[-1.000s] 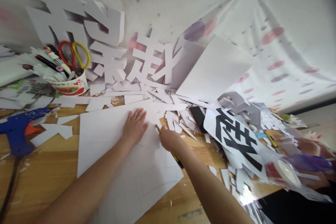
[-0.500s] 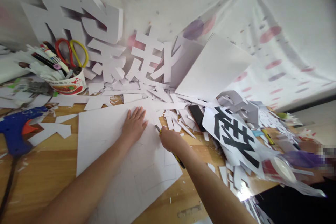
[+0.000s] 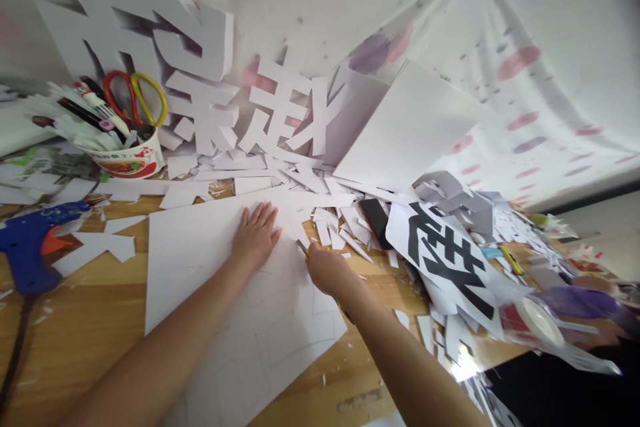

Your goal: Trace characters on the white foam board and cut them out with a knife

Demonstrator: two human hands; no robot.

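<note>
A large white board [image 3: 200,287] with faint pencil outlines lies on the wooden table. My left hand [image 3: 255,237] rests flat on its upper part, fingers stretched out. To the right, my right hand [image 3: 327,270] is closed around a utility knife [image 3: 303,248] with a yellow and black body. Its blade points up and left, near the board's right edge; whether the tip touches the surface I cannot tell. The knife's rear end shows partly below my wrist, and most of its handle is hidden in my fist.
A blue glue gun [image 3: 35,247] lies at the left, below a paper tub [image 3: 127,160] of scissors, pens and glue sticks. Cut-out white characters [image 3: 293,107] lean at the back. Scraps, a black phone-like block [image 3: 376,221] and a printed character sheet [image 3: 450,253] lie right.
My right hand and the knife have shifted very slightly down and right. My left hand stays in place on the board.
</note>
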